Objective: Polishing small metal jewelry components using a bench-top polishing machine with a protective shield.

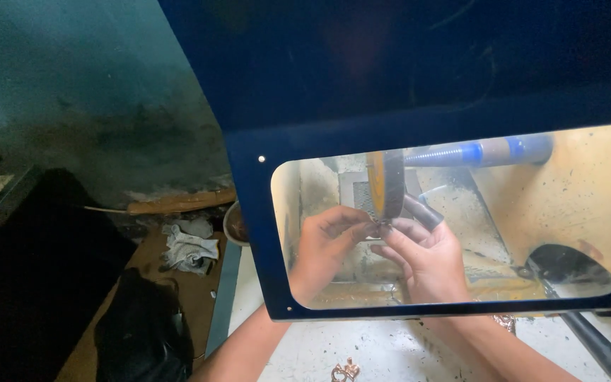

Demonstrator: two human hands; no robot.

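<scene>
Behind the clear window of a dark blue hood [249, 212], my left hand [323, 247] and my right hand [426, 258] pinch a small dark metal piece [383, 226] between their fingertips. They press it against the lower edge of a yellow-faced buffing wheel [385, 184]. The wheel sits on a blue spindle [475, 151] that runs to the right. The piece is too small and blurred for me to make out its shape. Both forearms reach in from under the hood.
A dark scoop with a long black handle [588, 332] lies at the right. Small copper-coloured pieces [346, 371] rest on the white speckled bench. Left of the hood are a crumpled white rag [191, 249], a wooden stick [178, 203], a bowl [235, 225] and a dark bundle [139, 325].
</scene>
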